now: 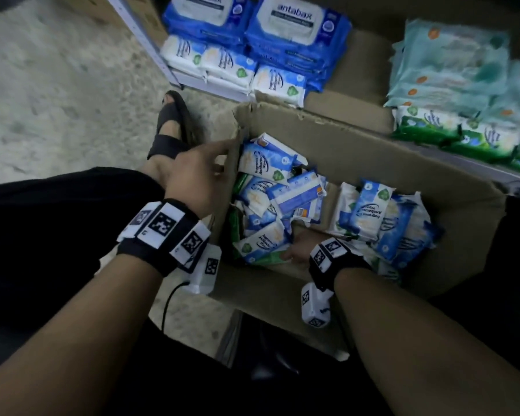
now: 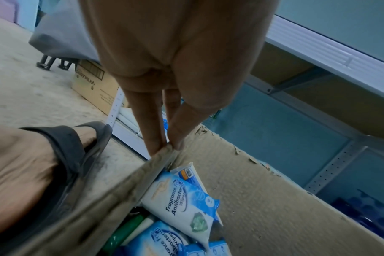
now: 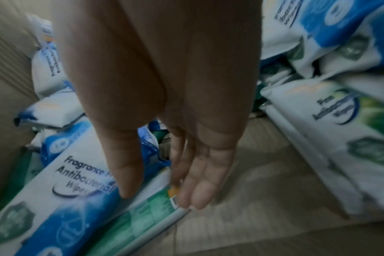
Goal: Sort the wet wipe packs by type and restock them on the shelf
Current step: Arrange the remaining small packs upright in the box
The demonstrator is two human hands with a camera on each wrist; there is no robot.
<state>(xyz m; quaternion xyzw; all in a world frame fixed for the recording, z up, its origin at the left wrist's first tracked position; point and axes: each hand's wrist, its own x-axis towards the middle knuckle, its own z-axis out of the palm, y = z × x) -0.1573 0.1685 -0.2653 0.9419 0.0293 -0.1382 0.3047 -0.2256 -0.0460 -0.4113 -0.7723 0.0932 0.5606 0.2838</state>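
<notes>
An open cardboard box (image 1: pixel 373 151) on the floor holds several blue-and-white antibacterial wipe packs (image 1: pixel 264 163) and a few green ones. My left hand (image 1: pixel 227 156) pinches the box's upper left corner between thumb and fingers (image 2: pixel 156 138). My right hand (image 1: pixel 293 250) reaches down inside the box. In the right wrist view its fingers are straight: the thumb rests on a blue-and-white pack (image 3: pixel 77 181), and the fingertips (image 3: pixel 193 202) touch the corner of a green pack (image 3: pixel 143 216) lying under it. The right hand (image 3: pixel 160 199) grips nothing.
The low shelf behind the box holds stacked blue Antabax packs (image 1: pixel 285 28), blue-and-white packs (image 1: pixel 228 67), pale teal packs (image 1: pixel 448 64) and green packs (image 1: pixel 463 136). My sandalled foot (image 1: pixel 174 127) stands left of the box. Bare box floor (image 3: pixel 263 190) shows to the right of my hand.
</notes>
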